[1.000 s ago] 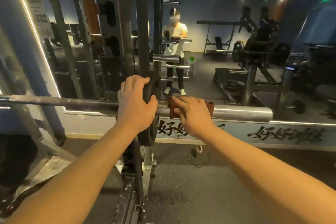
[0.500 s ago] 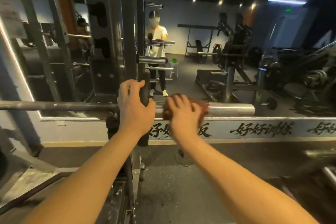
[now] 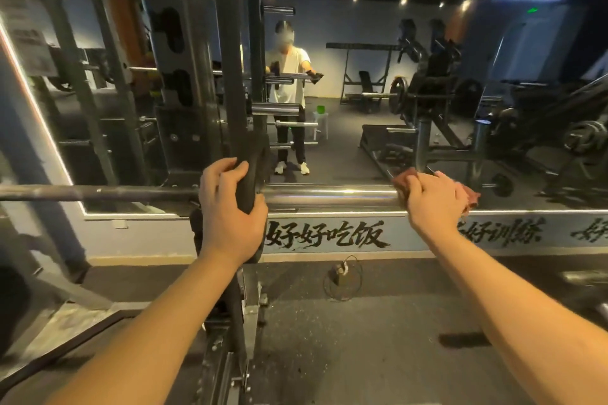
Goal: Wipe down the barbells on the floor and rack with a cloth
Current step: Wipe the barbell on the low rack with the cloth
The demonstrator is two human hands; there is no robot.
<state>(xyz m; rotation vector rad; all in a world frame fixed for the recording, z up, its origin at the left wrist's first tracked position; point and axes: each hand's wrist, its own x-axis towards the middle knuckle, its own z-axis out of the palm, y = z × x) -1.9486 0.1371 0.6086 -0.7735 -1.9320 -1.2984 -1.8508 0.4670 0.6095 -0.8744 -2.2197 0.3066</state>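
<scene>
Right now the barbell [image 3: 329, 196] is lying level across the rack [image 3: 227, 76], in front of a mirror [image 3: 362, 52]; the left hand [image 3: 230, 210] is gripping the edge of a black plate [image 3: 249, 187] on it. Further right, the right hand [image 3: 431, 200] is clenching a reddish cloth [image 3: 472, 199] around the sleeve's outer end.

The left hand [image 3: 230, 210] grips a black plate [image 3: 247, 174] on the barbell [image 3: 329, 196], just beside the rack upright [image 3: 227, 76]. Further right, the right hand [image 3: 431, 200] holds a reddish cloth [image 3: 471, 198] wrapped over the bar's chrome end, with a wall mirror [image 3: 362, 128] behind.
</scene>
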